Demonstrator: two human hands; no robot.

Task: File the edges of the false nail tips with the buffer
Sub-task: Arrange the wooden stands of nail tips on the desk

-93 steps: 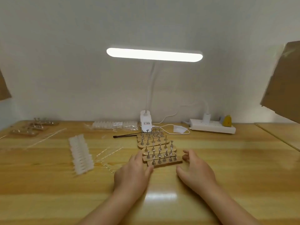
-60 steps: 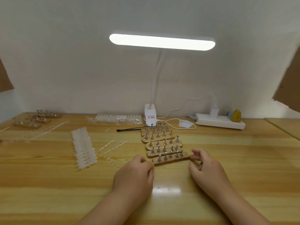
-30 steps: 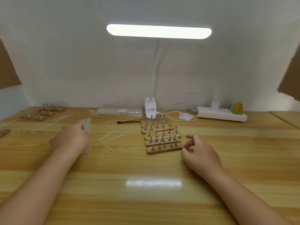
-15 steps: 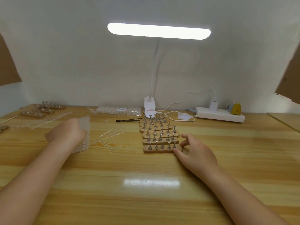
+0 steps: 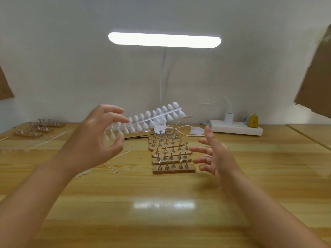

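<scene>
My left hand (image 5: 100, 138) is raised above the table and pinches one end of a long strip of clear false nail tips (image 5: 152, 117), which slants up to the right in the air. My right hand (image 5: 215, 154) hovers with fingers spread and holds nothing, just right of the wooden nail stands (image 5: 172, 154) with metal pegs. No buffer is visible. A thin black tool (image 5: 138, 138) lies behind the stands.
Empty clear sprue strips (image 5: 120, 156) lie left of the stands. More wooden stands (image 5: 39, 129) sit at the far left. A desk lamp (image 5: 164, 40) rises behind, with its base (image 5: 160, 127), a white power strip (image 5: 236, 129) and cables at the back right.
My left hand lifted a nail tip strip off the pile at the left and carried it up toward the middle. My right hand left the front stand and opened in the air.
</scene>
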